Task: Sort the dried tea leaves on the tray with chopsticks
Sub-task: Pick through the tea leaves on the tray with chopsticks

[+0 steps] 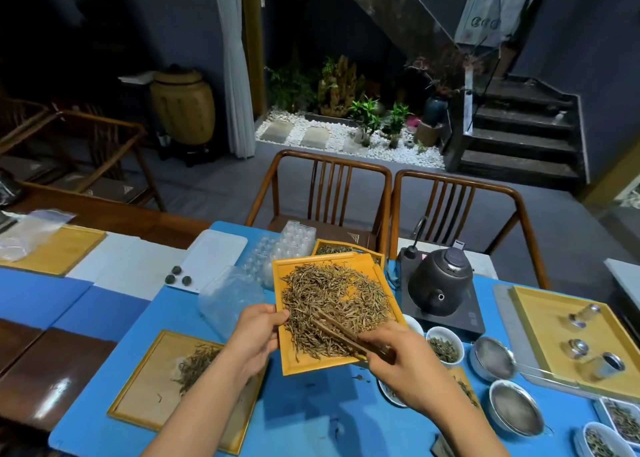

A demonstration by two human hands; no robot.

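An orange wooden tray (313,365) is lifted off the blue table and tilted, with a spread of dried tea leaves (332,301) covering most of it. My left hand (256,339) grips the tray's left edge, thumb on top. My right hand (398,363) holds a pair of dark wooden chopsticks (341,332) whose tips rest in the leaves near the tray's lower middle. A second, flatter tray (145,384) lies on the table under my left forearm, bearing a small heap of sorted leaves (197,366).
A black kettle (440,283) on a hob stands right of the tray. White bowls of leaves (445,347) and metal strainers (493,358) sit at the right. A wide tray with small jars (585,346) is further right. Clear plastic bags (228,297) and moulds lie behind. Two wooden chairs (329,193) face me.
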